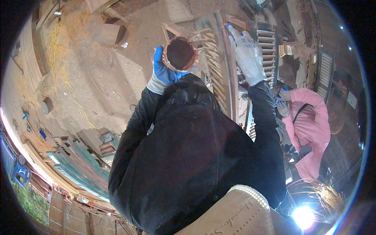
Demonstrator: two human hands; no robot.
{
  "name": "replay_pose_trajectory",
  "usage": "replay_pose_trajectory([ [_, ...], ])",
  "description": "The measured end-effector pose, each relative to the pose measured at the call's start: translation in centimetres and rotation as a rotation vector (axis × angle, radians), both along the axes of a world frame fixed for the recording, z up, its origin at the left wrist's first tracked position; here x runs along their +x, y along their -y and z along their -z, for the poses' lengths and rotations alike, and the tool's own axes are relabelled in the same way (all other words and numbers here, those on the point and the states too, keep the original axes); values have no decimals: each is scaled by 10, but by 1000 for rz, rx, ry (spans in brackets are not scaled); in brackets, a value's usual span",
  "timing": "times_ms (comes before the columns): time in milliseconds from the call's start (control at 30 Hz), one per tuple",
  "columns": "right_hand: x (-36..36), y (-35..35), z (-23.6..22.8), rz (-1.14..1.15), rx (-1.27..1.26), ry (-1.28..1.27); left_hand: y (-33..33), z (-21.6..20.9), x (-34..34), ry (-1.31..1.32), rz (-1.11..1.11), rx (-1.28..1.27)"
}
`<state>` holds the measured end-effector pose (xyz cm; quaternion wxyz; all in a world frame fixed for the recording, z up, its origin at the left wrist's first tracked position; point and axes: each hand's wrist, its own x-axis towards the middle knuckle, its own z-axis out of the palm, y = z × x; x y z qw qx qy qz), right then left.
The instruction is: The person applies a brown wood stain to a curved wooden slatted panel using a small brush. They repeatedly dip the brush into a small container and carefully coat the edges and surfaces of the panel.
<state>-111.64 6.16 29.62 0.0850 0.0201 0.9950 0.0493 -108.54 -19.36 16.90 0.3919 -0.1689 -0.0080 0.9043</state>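
Observation:
My left hand (166,72), in a white glove with blue fingers, is wrapped round the side of a round reddish-brown pot (196,55). The pot's rim is crusted and its inside is dark. My right hand (248,51), in a grey-white glove, reaches forward over a wooden louvred shutter (219,58). A blue fingertip shows at its far end. Its other fingers look drawn together, mostly hidden under the back of the glove, and whatever they hold is out of sight. Green-edged slatted panels (266,51) lie beside that hand.
A person in pink (311,117) bends over work at the right. Bright light and sparks (329,196) flare at lower right. A yellow cord (68,84) runs across the dusty floor at left. Green shutters (78,172) lie stacked at lower left. A wooden block (107,34) stands ahead.

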Motion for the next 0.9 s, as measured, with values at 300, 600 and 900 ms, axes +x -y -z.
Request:
replay_pose_trajectory([
  [300,3,-17,4,0,-27,-42,-1,-3,0,42,-21,13],
  [600,22,-11,5,61,-97,-98,0,9,-2,138,-47,256],
  [900,31,-6,11,78,-96,-67,1,4,0,174,-94,202],
])
